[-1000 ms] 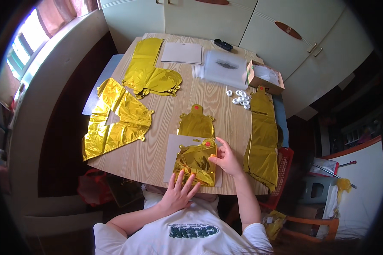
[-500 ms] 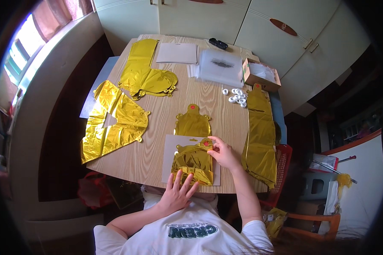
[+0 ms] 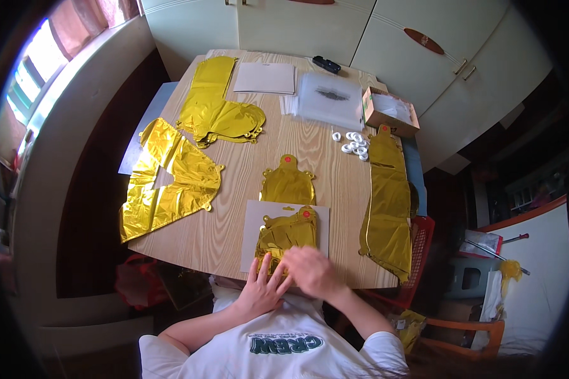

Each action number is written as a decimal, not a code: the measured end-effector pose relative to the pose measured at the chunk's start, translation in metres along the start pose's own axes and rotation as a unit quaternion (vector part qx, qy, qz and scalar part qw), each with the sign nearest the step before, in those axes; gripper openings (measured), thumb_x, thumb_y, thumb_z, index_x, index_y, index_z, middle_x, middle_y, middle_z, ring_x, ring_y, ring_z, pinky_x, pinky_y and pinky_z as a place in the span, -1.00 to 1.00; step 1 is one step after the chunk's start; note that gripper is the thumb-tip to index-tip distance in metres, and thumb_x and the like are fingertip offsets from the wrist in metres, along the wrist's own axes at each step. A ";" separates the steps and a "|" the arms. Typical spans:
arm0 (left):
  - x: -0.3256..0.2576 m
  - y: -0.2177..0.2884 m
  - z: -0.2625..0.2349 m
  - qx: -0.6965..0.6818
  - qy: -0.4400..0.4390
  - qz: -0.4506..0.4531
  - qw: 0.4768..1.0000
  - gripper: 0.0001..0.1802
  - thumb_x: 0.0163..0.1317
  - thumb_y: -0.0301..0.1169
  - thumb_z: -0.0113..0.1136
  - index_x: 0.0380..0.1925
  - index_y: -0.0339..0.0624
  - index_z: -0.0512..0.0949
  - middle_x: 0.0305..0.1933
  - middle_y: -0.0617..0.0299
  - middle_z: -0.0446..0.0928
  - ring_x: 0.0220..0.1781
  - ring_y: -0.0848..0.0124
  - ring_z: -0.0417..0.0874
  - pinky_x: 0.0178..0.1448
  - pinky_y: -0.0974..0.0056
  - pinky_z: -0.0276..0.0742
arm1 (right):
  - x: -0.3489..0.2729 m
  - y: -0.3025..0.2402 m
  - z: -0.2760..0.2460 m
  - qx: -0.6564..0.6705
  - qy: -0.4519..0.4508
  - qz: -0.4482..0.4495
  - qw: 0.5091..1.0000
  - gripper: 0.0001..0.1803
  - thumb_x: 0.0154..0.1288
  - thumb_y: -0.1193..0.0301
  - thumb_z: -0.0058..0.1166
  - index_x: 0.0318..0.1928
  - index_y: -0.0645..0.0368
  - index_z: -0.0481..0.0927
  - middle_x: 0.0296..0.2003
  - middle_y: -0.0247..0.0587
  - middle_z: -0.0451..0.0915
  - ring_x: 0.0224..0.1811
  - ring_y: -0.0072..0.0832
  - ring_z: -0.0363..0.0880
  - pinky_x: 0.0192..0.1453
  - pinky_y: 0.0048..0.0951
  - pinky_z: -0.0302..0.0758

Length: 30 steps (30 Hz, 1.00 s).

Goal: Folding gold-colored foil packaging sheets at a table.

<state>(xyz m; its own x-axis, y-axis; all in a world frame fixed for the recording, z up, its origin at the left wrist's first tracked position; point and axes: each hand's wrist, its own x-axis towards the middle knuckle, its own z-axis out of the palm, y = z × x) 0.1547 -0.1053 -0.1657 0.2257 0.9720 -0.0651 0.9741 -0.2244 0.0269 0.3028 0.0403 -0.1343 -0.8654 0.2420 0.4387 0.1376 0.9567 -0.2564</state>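
Observation:
A folded gold foil balloon (image 3: 283,230) lies on a pale card (image 3: 250,234) with a hanging slot, at the table's near edge. My left hand (image 3: 264,292) rests open on the balloon's lower part, fingers spread. Just right of its fingertips, my right hand (image 3: 313,270) is over the balloon's lower right side; its fingers are bent and smeared by motion, so their hold cannot be made out. Beyond the card's top edge extends another flat gold foil piece (image 3: 287,183) with a red dot on its tab.
More flat gold foil balloons lie at the left (image 3: 189,183), back left (image 3: 212,95) and right (image 3: 389,202) of the table. Toward the back are stacked cards (image 3: 265,77), clear plastic bags (image 3: 329,107), white ribbon rolls (image 3: 358,148), an open box (image 3: 392,123) and a black object (image 3: 325,64).
My right hand has moved from the balloon's upper right corner down and left, close to my left hand. The left hand stays in place.

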 end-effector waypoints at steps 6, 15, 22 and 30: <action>0.000 0.001 0.009 0.041 0.059 -0.011 0.997 -0.21 0.14 0.12 0.12 0.36 0.09 0.30 0.46 -0.01 0.20 0.50 -0.35 0.03 0.48 -0.44 -0.17 | -0.026 -0.026 0.020 0.034 -0.124 0.059 0.990 -0.28 0.31 0.03 0.09 0.30 0.30 0.39 0.36 0.01 0.33 0.45 -0.15 0.24 0.50 -0.15 0.18; 0.000 0.003 0.012 0.032 0.064 -0.023 0.997 -0.18 0.16 0.14 0.09 0.41 0.16 0.24 0.51 0.02 0.12 0.50 -0.32 0.04 0.47 -0.43 -0.15 | -0.032 -0.020 0.022 0.011 -0.146 0.099 0.984 -0.04 0.34 -0.22 -0.12 0.43 0.36 0.14 0.44 0.12 0.15 0.53 -0.10 0.06 0.58 -0.14 -0.03; 0.000 0.002 0.000 0.004 0.031 -0.019 0.999 -0.05 0.00 0.19 0.25 0.42 0.18 0.24 0.49 0.02 0.15 0.50 -0.32 0.03 0.46 -0.43 -0.11 | -0.029 -0.010 0.018 0.001 -0.160 0.116 0.980 -0.08 0.41 -0.18 -0.22 0.43 0.38 0.12 0.45 0.19 0.09 0.55 -0.07 -0.01 0.58 -0.12 -0.07; -0.001 0.002 -0.003 -0.034 0.032 -0.014 0.999 -0.01 -0.07 0.09 0.34 0.41 0.13 0.25 0.48 0.02 0.18 0.50 -0.29 0.07 0.45 -0.42 -0.06 | -0.018 0.010 0.026 -0.056 -0.144 0.153 0.976 -0.22 0.47 -0.01 -0.21 0.42 0.39 0.14 0.47 0.18 0.05 0.56 -0.05 -0.06 0.57 -0.09 -0.07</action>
<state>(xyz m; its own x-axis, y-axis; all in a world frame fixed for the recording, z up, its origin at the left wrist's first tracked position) 0.1561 -0.1061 -0.1629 0.1943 0.9809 -0.0040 0.9766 -0.1931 0.0946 0.3068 0.0415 -0.1674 -0.8731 0.4789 0.0918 0.4485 0.8626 -0.2340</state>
